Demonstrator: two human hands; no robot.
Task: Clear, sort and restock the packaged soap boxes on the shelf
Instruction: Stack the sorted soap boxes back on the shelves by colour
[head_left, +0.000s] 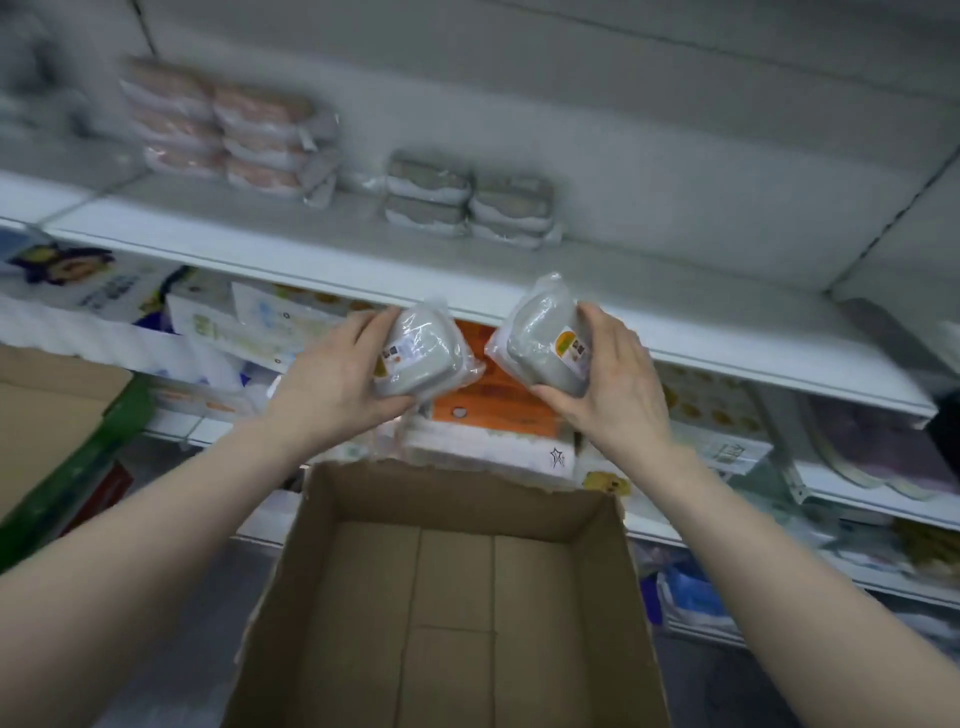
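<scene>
Head view: the left hand (337, 376) grips one grey soap box (418, 348) and the right hand (621, 382) grips another grey soap box (545, 338), both just below the shelf (311, 260) front edge. A pink stack (223, 135) and a grey stack (467, 200) already sit sorted there. No packs show in the carton (363, 597), so restocking looks nearly done.

**Soft, Even Light; Blurred Upper Frame**

Flat, cool, diffuse light fills the scene, with only faint shadows inside the cardboard box (358, 499). Motion blur smears the upper shelf (291, 228) and its stacked packs (223, 130). Wide-angle distortion bows the shelf edge toward the corners.
</scene>
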